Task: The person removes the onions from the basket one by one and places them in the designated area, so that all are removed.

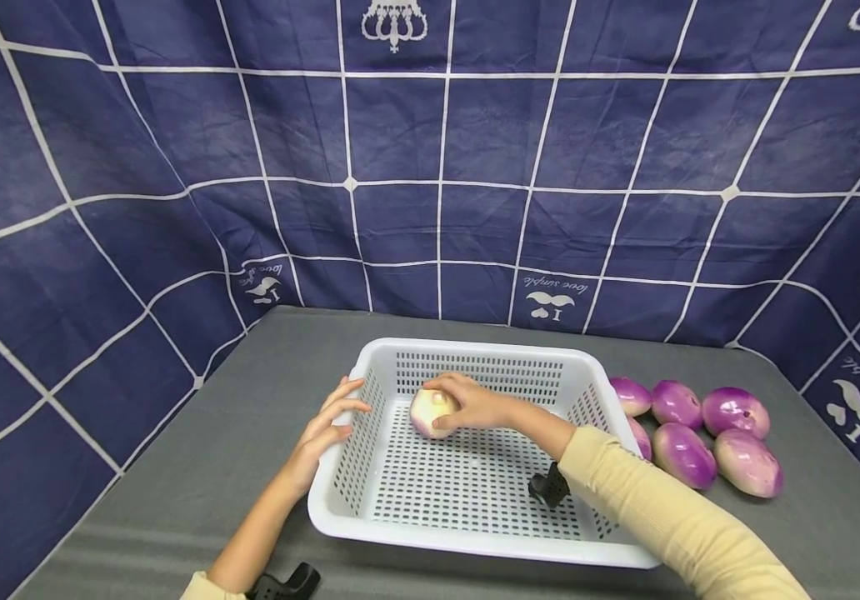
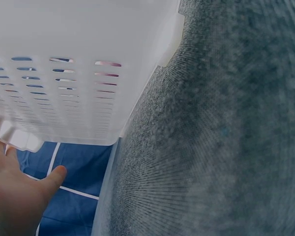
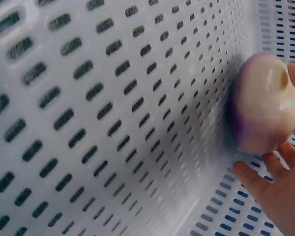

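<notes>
In the head view a white perforated plastic basket (image 1: 475,546) stands on the grey table. Inside it, toward the back left, my right hand (image 1: 475,402) holds a white turnip with purple sides (image 1: 430,408), thumb and fingers on either side. The right wrist view shows that turnip (image 3: 265,105) low in the basket, beside the perforated surface; whether it touches there I cannot tell. My left hand (image 1: 317,442) rests on the basket's left rim with its fingers spread over the edge. Its thumb stands apart from the basket in the left wrist view.
Several purple-and-white turnips (image 1: 685,454) lie on the table right of the basket, some partly hidden by its wall and the right sleeve. A blue white-lined cloth (image 1: 505,225) hangs behind and at both sides. The grey tabletop (image 1: 235,417) extends left of the basket.
</notes>
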`<state>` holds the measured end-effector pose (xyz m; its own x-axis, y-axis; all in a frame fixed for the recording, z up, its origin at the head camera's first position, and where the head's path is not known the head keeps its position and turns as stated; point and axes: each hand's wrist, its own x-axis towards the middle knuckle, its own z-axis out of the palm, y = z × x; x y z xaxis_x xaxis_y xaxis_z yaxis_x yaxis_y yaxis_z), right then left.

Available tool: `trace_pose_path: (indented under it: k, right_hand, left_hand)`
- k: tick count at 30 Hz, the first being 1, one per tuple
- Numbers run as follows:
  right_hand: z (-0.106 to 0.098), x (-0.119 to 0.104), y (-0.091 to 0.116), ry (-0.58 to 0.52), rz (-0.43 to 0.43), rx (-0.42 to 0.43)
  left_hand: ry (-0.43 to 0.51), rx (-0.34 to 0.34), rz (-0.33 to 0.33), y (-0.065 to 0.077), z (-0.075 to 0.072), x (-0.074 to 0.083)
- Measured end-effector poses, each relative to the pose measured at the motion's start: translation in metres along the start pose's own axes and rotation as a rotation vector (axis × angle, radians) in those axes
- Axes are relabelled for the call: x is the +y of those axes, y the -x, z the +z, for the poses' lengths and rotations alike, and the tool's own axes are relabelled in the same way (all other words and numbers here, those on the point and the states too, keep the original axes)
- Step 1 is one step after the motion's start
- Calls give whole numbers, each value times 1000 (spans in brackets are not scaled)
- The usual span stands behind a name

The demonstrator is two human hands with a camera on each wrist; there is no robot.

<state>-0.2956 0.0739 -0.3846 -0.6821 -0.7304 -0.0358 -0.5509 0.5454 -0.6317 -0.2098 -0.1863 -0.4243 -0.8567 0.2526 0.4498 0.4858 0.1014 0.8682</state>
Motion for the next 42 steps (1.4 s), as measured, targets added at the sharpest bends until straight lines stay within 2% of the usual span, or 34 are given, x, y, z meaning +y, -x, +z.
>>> trace_pose_path:
  k: [5,14,18,25,31,42]
  right_hand:
    - [-4,-2,1,-41,41,-14]
    - [-21,-13,5,-14,4,-122]
    - [-34,-18,9,-7,15,-118]
    - [-58,-18,21,-74,37,-45]
    - [-74,-25,41,-77,45,40]
    - [-83,-31,71,-73,23,145]
  left_hand:
    - [-6,1,4,-1,0,1]
    - [-1,3,-16,0,0,1]
    - [-5,4,-13,0,-1,1]
    - [4,2,-2,0,-1,0]
    - [9,2,7,-1,-2,-1]
    - [15,-5,-7,-1,-2,-2]
